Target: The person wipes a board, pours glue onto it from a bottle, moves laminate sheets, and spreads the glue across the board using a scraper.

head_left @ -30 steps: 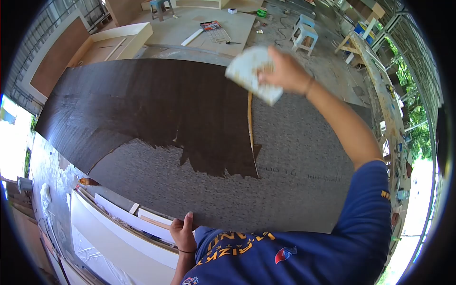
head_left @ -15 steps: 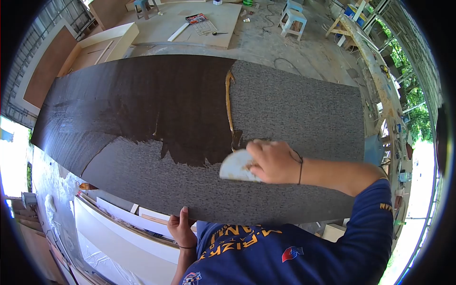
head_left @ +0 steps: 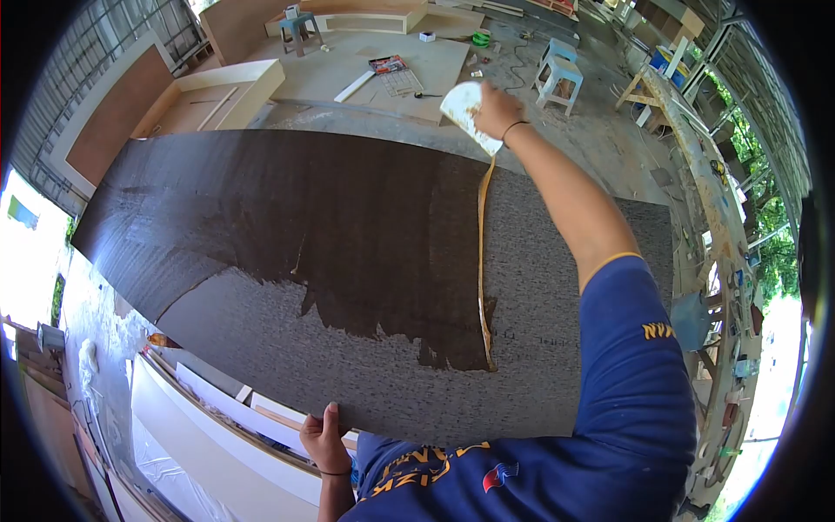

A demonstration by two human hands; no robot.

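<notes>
My right hand (head_left: pixel 502 113) grips a white rounded spreader (head_left: pixel 462 103), smeared with yellowish-brown glue. It is at the far edge of a large grey-flecked sheet (head_left: pixel 557 252). Dark wet glue (head_left: pixel 374 226) coats much of the far and left part of this sheet, with a ragged near border. From the spreader's lower tip, a yellow-brown ridge of glue (head_left: pixel 481 252) runs along the coating's right side. My left hand (head_left: pixel 324 442) holds the sheet's near edge, thumb on top; its other fingers are mostly hidden underneath.
Beyond the sheet lie a floor board (head_left: pixel 304 91) with tools and an open wooden frame (head_left: pixel 226 96). Light blue stools (head_left: pixel 558 74) stand at the far right. A long cluttered bench (head_left: pixel 709 235) runs along the right. White panels (head_left: pixel 209 435) lie at the lower left.
My right hand has swept the spreader away from me to the far edge. The dark coating and glue ridge now reach farther right and nearer to me. My left hand keeps its hold.
</notes>
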